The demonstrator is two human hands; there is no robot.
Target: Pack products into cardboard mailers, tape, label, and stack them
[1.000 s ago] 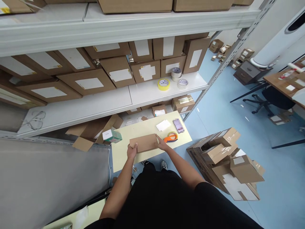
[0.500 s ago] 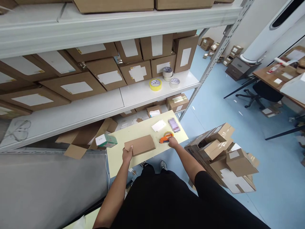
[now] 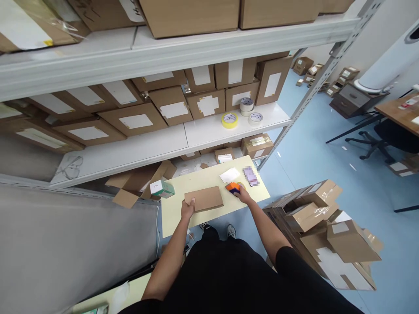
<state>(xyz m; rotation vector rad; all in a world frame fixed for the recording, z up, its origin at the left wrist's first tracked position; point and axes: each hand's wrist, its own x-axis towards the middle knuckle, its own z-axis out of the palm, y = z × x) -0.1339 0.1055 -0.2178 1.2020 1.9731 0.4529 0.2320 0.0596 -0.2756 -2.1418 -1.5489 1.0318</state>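
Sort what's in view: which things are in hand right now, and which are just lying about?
In hand: flat brown cardboard box under the left hand; orange tape dispenser in the right hand.

Lying about: small green-and-white carton; white paper slip; yellow tape roll; heap of brown boxes.

Around the pale yellow worktop [image 3: 170,218], counted: two hands — the left hand [image 3: 188,208] and the right hand [image 3: 244,195]. On the worktop lie one flat brown carton [image 3: 204,199], one orange tape dispenser [image 3: 233,188], one white card [image 3: 229,175] and one small green-and-white box [image 3: 162,188]. Above the worktop, on the shelf [image 3: 157,146], sit four tape rolls — one yellow roll [image 3: 229,120], three whitish rolls [image 3: 255,117].
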